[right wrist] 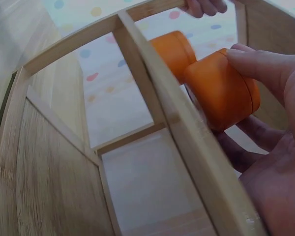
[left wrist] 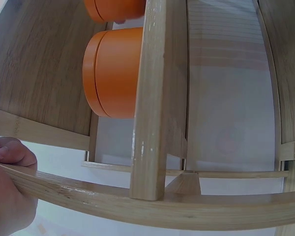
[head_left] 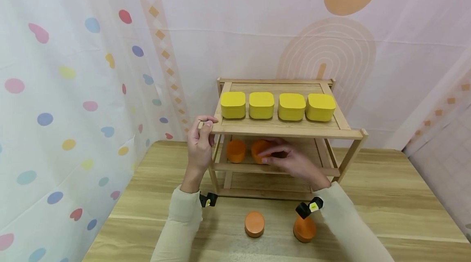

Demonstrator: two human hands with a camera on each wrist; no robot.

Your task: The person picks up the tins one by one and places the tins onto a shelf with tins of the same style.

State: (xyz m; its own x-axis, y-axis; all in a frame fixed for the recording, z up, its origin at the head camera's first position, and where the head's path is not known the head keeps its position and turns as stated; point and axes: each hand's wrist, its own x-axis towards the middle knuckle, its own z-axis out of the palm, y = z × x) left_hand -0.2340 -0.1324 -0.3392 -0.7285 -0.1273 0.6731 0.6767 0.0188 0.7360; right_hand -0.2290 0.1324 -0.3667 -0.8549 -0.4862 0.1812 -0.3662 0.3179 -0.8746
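Note:
At its top left corner, my left hand (head_left: pixel 200 141) grips the wooden shelf rack (head_left: pixel 287 132), with thumb and fingers around the frame. My right hand (head_left: pixel 292 162) reaches onto the middle shelf and holds an orange round tin (head_left: pixel 259 151) between thumb and fingers. In the right wrist view the held tin (right wrist: pixel 221 91) looks tilted, its lid edge toward the palm. Just left of it another orange round tin (head_left: pixel 236 151) stands on the same shelf, also seen in the left wrist view as the nearer tin (left wrist: pixel 115 73).
Several yellow rounded-square tins (head_left: pixel 261 105) line the top shelf. The bottom shelf (head_left: pixel 270 182) lies low above the wooden table (head_left: pixel 154 204). Two more orange round tins stand in front of the rack, one in the middle (head_left: pixel 254 224) and one beneath the right wrist (head_left: pixel 304 229). A patterned curtain (head_left: pixel 235 57) hangs behind.

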